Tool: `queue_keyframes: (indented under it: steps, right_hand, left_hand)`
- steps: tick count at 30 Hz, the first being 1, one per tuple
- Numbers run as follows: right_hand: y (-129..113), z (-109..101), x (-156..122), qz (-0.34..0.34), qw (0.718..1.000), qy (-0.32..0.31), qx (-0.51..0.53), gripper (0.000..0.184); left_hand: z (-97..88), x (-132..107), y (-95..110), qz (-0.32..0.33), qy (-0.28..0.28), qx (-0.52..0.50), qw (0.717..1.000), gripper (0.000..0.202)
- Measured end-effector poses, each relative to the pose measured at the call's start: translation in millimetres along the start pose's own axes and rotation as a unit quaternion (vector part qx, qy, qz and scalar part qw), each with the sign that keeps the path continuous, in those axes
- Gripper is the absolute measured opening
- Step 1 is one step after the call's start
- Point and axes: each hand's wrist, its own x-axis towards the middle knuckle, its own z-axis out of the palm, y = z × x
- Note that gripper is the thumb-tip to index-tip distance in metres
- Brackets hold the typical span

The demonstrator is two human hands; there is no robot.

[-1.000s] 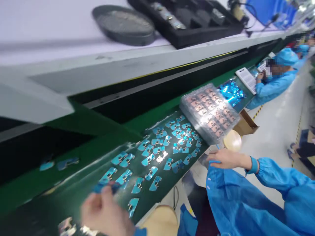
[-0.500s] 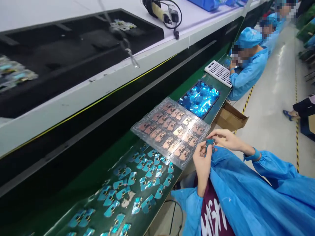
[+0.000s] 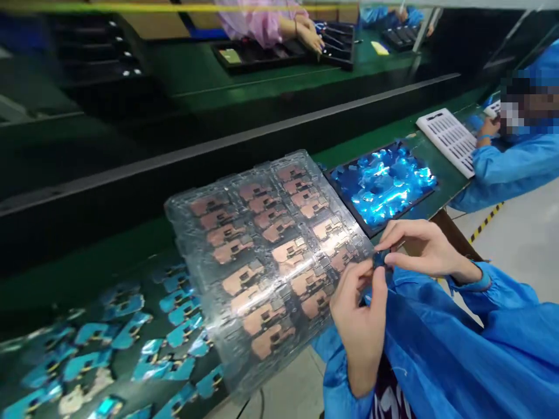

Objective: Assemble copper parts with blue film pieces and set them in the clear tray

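Observation:
My left hand (image 3: 360, 317) is closed, its thumb and fingertips pinching a small blue-filmed metal piece (image 3: 381, 257). Across from it, the thumb and forefinger of my right hand (image 3: 421, 247) grip the same piece at its upper side. Fingers cover much of the piece. Both hands are over the right edge of a clear plastic tray (image 3: 192, 256), which holds rows of copper-coloured metal pieces (image 3: 264, 314). Left of that tray, loose blue-filmed pieces (image 3: 89, 364) lie scattered on the green bench.
A black tray (image 3: 349, 203) heaped with shiny blue film scraps (image 3: 388, 186) sits beyond my hands. Farther right is a white slotted tray (image 3: 449, 139) near a co-worker's blue sleeve (image 3: 519, 169). Across the bench, another person's hands (image 3: 310, 38) work at black trays.
My view has swung lower and closer, so the clear tray looks larger. Both hands still hold the piece between them, now turned to show a darker side.

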Motion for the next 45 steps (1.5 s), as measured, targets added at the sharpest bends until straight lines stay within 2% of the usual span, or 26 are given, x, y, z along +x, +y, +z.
queue_keyframes:
  steps: [2, 3, 5, 7, 9, 11, 13, 15, 17, 21, 23, 25, 28, 31, 34, 38, 41, 45]
  right_hand:
    - [19, -14, -2, -0.039, 0.999, -0.028, 0.012, 0.009]
    - [28, -24, -4, -0.057, 0.997, -0.039, 0.018, 0.008]
    - [49, -46, -13, -0.090, 0.994, -0.048, 0.025, 0.007]
    - [73, -71, -24, -0.110, 0.993, -0.044, 0.026, 0.010]
    - [97, -95, -34, -0.120, 0.992, -0.033, 0.024, 0.013]
    - [116, -114, -41, -0.119, 0.992, -0.021, 0.034, 0.015]
    - [130, -127, -44, -0.105, 0.993, -0.012, 0.062, 0.011]
    - [141, -133, -43, -0.075, 0.993, -0.010, 0.089, 0.007]
    - [151, -137, -39, -0.045, 0.993, -0.012, 0.105, 0.007]
    - [174, -141, -25, -0.025, 0.994, -0.020, 0.104, 0.024]
    - [184, -143, -16, -0.057, 0.996, -0.016, 0.062, 0.023]
    - [191, -146, -8, -0.125, 0.992, 0.008, -0.013, 0.019]
    - [196, -152, 3, -0.238, 0.961, 0.061, -0.129, 0.023]
    - [199, -156, 10, -0.281, 0.938, 0.086, -0.186, 0.020]
    - [202, -159, 14, -0.280, 0.933, 0.090, -0.206, 0.015]
    - [207, -163, 12, -0.289, 0.915, 0.076, -0.273, 0.017]
    - [210, -169, 6, -0.326, 0.891, 0.040, -0.312, 0.020]
    - [212, -178, 1, -0.345, 0.896, -0.020, -0.278, 0.025]
  left_hand:
    - [19.1, -6, -13, 0.082, 0.040, 0.046, 0.995, 0.005]
    - [32.1, -8, -19, 0.124, 0.056, 0.066, 0.989, 0.008]
    - [64.3, -11, -32, 0.197, 0.082, 0.097, 0.972, 0.018]
    - [101.0, -13, -44, 0.237, 0.105, 0.119, 0.958, 0.025]
    - [136.1, -14, -55, 0.233, 0.122, 0.131, 0.956, 0.025]
    - [164.6, -13, -64, 0.202, 0.133, 0.130, 0.961, 0.021]
    - [184.6, -10, -70, 0.168, 0.155, 0.125, 0.966, 0.016]
    - [197.1, -5, -76, 0.139, 0.179, 0.121, 0.966, 0.013]
    - [204.1, 3, -81, 0.112, 0.186, 0.107, 0.970, 0.012]
    - [209.4, 22, -97, 0.073, 0.157, 0.034, 0.984, 0.009]
    - [211.4, 32, -106, 0.054, 0.170, -0.004, 0.984, 0.007]
    - [214.4, 42, -115, 0.043, 0.207, -0.029, 0.977, 0.010]
    - [219.6, 55, -122, 0.045, 0.231, -0.040, 0.971, 0.015]
    - [221.6, 64, -125, 0.034, 0.200, -0.064, 0.977, 0.019]
    - [219.8, 68, -125, 0.012, 0.160, -0.098, 0.982, 0.026]
    - [218.3, 69, -128, -0.036, 0.136, -0.164, 0.976, 0.038]
    - [217.8, 69, -132, -0.090, 0.129, -0.243, 0.957, 0.043]
    - [214.2, 71, -136, -0.139, 0.106, -0.329, 0.928, 0.044]
